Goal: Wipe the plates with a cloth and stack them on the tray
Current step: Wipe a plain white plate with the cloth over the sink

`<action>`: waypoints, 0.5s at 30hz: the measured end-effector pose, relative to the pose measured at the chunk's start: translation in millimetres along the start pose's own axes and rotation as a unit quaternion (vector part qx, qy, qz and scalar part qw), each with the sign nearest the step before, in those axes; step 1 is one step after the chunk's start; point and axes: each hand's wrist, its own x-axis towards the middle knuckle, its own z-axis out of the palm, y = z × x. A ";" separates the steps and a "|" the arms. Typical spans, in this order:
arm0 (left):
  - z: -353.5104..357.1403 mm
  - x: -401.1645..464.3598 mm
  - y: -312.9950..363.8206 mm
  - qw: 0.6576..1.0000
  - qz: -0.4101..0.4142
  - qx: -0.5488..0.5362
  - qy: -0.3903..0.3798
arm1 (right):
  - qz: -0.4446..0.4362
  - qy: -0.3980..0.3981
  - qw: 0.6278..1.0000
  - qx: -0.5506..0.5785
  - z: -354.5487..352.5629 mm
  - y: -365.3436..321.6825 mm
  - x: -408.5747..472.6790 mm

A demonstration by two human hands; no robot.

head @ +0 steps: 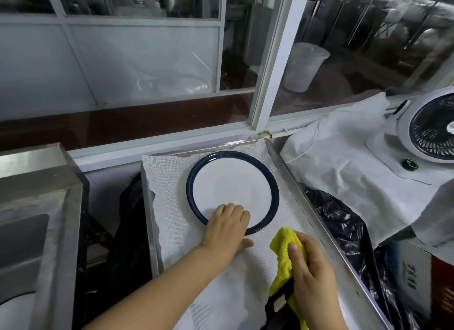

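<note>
A white plate with a dark blue rim (232, 182) lies flat on the cloth-lined metal tray (286, 168). My left hand (227, 225) holds the plate's near edge, fingers curled over the rim and thumb on the tray liner beneath it. To the right, my right hand (310, 265) grips a bunched yellow cloth (285, 253) just above the tray's near right part, apart from the plate.
A steel sink counter (39, 194) stands at the left, with a plate edge at the bottom left corner. Black plastic bags (341, 221) fill the gaps beside the tray. A white fan (432, 130) sits on a white sheet at the right. A window wall runs behind.
</note>
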 end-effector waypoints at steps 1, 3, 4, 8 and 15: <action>-5.2 -6.0 -6.3 1.000 -0.012 -0.006 0.014 | -0.006 -0.006 1.000 -0.011 3.0 -1.3 3.6; -16.8 -20.7 -25.4 0.998 -0.045 -0.023 0.024 | -0.028 -0.021 0.999 -0.036 13.1 -8.3 13.9; -22.4 -27.6 -37.1 0.998 -0.061 -0.025 0.021 | -0.038 -0.028 0.998 -0.050 20.1 -12.6 21.1; -33.4 -44.9 -73.8 0.995 -0.100 -0.018 -0.001 | -0.093 -0.103 0.981 -0.139 59.5 -30.8 60.4; -20.1 -38.3 -88.7 0.998 -0.043 -0.032 -0.037 | -0.188 -0.272 0.824 -0.460 103.0 -13.0 65.5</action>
